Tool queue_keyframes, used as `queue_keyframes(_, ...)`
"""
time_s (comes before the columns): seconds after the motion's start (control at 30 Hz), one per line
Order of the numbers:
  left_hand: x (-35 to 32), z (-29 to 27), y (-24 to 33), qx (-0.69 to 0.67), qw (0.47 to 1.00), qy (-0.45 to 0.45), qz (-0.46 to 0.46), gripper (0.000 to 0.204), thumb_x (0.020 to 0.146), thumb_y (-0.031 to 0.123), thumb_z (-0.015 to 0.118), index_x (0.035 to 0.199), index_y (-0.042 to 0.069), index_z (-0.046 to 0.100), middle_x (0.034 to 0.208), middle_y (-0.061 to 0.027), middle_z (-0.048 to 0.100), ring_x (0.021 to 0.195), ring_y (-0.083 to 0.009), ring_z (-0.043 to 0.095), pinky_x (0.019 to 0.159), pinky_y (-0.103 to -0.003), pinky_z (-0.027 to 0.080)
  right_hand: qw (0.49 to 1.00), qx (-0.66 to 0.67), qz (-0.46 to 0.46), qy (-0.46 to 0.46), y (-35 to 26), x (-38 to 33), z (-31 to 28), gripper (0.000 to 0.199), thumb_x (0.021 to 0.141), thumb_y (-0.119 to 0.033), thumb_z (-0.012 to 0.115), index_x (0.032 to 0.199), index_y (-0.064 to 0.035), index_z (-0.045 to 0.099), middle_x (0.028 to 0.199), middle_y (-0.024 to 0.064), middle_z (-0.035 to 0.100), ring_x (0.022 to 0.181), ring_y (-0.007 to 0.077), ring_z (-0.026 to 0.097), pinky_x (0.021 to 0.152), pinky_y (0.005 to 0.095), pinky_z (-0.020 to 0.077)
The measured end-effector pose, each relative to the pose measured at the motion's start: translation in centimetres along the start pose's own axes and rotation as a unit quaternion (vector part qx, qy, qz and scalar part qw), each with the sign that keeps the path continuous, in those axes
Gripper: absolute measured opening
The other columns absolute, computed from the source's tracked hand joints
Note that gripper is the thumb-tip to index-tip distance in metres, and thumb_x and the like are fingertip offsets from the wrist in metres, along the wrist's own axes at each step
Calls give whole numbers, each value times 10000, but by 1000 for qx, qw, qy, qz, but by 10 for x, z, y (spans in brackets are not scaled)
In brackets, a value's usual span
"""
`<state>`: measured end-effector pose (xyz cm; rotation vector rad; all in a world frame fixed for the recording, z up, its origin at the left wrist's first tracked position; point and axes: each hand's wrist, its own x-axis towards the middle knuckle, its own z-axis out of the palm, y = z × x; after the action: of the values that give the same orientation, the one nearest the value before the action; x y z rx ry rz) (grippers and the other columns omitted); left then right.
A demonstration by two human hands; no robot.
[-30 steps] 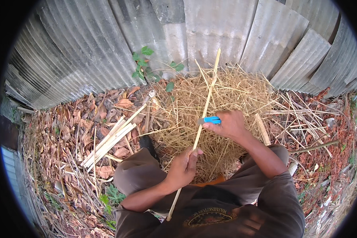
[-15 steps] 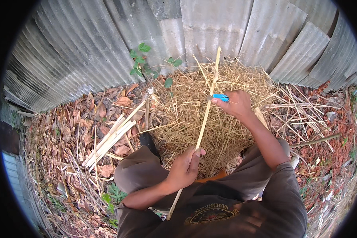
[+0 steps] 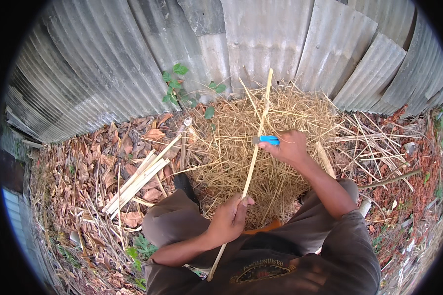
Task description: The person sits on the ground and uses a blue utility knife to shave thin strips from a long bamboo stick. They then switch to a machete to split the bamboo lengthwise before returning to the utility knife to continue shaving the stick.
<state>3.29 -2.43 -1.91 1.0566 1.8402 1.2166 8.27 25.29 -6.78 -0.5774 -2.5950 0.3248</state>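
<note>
A long pale strip that looks like split bamboo (image 3: 254,160) runs from above my lap toward the metal fence. Around its lower part my left hand (image 3: 228,216) is closed. Farther up, my right hand (image 3: 289,146) grips a blue-handled knife (image 3: 269,140), whose short grey blade lies across the strip. Below both hands spreads a heap of thin shavings (image 3: 221,147). A thin sliver (image 3: 251,96) stands off to the left of the strip's far end.
Several split strips (image 3: 138,189) lie on dry leaves at the left. More thin sticks (image 3: 374,140) are scattered at the right. A corrugated metal fence (image 3: 266,39) closes off the far side, with a green plant (image 3: 173,86) at its foot.
My right hand and the knife have come nearer along the strip. The strip's far end has dropped slightly toward me, and my left hand sits a little lower.
</note>
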Motion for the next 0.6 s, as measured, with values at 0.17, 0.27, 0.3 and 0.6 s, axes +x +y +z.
queue_keyframes(0.17,2,3,4,6,1000,-19,12,197,1012,163,413,1011,31,560,611,-11,429,553,-66,412,521,-272,363,998,-9,55,27,40,23,11,803,803,-810,416,486,-77,507,412,72,462,379,242,507,407,382,408)
queue_keyframes(0.27,8,2,-3,2,1000,-7,26,207,1019,163,401,1027,28,558,604,2,413,540,-59,396,506,-264,345,954,181,220,-93,31,24,6,826,811,-834,345,482,-86,468,388,30,356,327,184,366,359,335,322)
queue_keyframes(0.3,12,2,-8,6,999,3,40,213,1022,165,395,1035,30,559,597,12,401,528,-52,383,496,-255,334,890,334,263,-165,29,24,2,809,829,-821,316,494,-96,445,400,9,329,342,159,349,370,308,306)
queue_keyframes(0.6,27,-9,-17,-195,978,-52,-59,311,1048,197,342,1115,2,575,528,58,386,450,-21,340,441,-191,294,968,145,92,-185,-6,-6,-100,641,944,-637,388,649,-80,502,515,-7,365,476,135,369,492,304,332)
